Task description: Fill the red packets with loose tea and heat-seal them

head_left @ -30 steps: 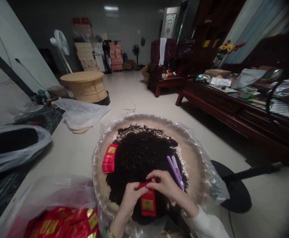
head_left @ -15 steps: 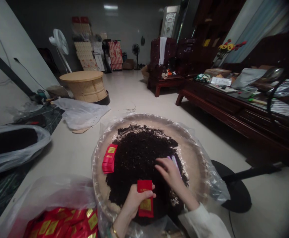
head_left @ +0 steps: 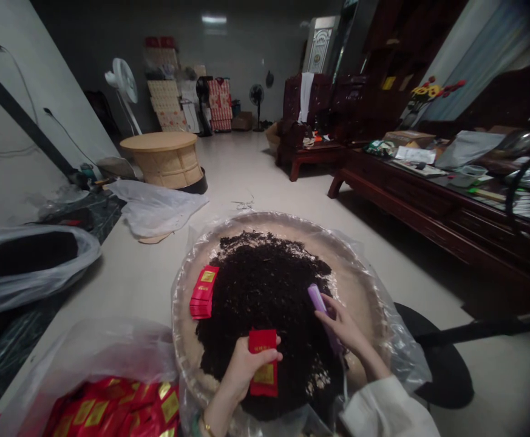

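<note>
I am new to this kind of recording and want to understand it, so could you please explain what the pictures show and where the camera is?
There is no robot here: these are a person's two bare hands. All pictures come from one camera worn on the head, looking forward and down.

In front is a wide round tray, lined with clear plastic. A dark, loose, leafy-looking material is spread on it, and a small stack of red packets lies near its left edge.

The left hand holds a red packet with gold print. The right hand holds a purple tool; its exact kind is hard to tell.
</note>
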Available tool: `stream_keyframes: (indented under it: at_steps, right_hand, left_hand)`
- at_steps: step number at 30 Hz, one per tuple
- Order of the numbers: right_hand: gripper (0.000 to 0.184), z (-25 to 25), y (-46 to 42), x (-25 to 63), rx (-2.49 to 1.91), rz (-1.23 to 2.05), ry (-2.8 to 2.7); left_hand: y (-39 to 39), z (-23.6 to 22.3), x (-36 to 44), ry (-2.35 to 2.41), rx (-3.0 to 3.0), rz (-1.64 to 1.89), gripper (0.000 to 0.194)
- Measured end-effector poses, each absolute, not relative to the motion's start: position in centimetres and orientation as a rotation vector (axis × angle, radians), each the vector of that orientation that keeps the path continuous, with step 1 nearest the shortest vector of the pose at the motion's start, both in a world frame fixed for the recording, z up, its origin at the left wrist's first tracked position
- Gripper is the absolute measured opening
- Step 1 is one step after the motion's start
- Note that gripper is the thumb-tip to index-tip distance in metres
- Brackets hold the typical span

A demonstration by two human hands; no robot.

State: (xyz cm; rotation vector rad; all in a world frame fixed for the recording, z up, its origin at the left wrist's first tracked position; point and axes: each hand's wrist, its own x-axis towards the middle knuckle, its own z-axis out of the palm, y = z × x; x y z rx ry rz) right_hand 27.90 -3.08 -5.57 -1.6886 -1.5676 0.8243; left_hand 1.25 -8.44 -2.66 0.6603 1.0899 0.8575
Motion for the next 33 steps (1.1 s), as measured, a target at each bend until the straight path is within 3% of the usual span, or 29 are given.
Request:
stream_keyframes:
  at_steps: [4,9,20,23,28,33]
  right_hand:
    - [0.046,1.0,-4.7,25.2,-1.298,1.196,-1.861]
    - [0.041,5.2,-5.9,20.7,-1.223,1.25,-2.157]
    - [0.025,5.8,-6.0,18.1,-1.346,1.211,-2.164]
    - [0.026,5.6,-5.8,18.1,-1.365,1.192,-2.16]
    - [0.027,5.4,-5.1,18.1,-1.357,1.178,-2.166]
    - [0.037,5.5,-4.5,17.9,-1.329,1.176,-2.185]
  left_hand:
    - [-8.4,-2.1,1.3,1.116,0.718,0.824,0.05]
    - [-8.4,-1.6,1.7,1.1,0.84,0.802,0.04]
    - [-8.6,-1.6,1.4,1.18,0.861,0.723,0.03]
    - [-8.5,-1.7,1.4,1.137,0.855,0.726,0.036]
    - [-8.2,-1.2,1.1,0.981,0.66,0.89,0.065]
    - [-7.3,0.0,0.8,0.91,0.549,0.985,0.059]
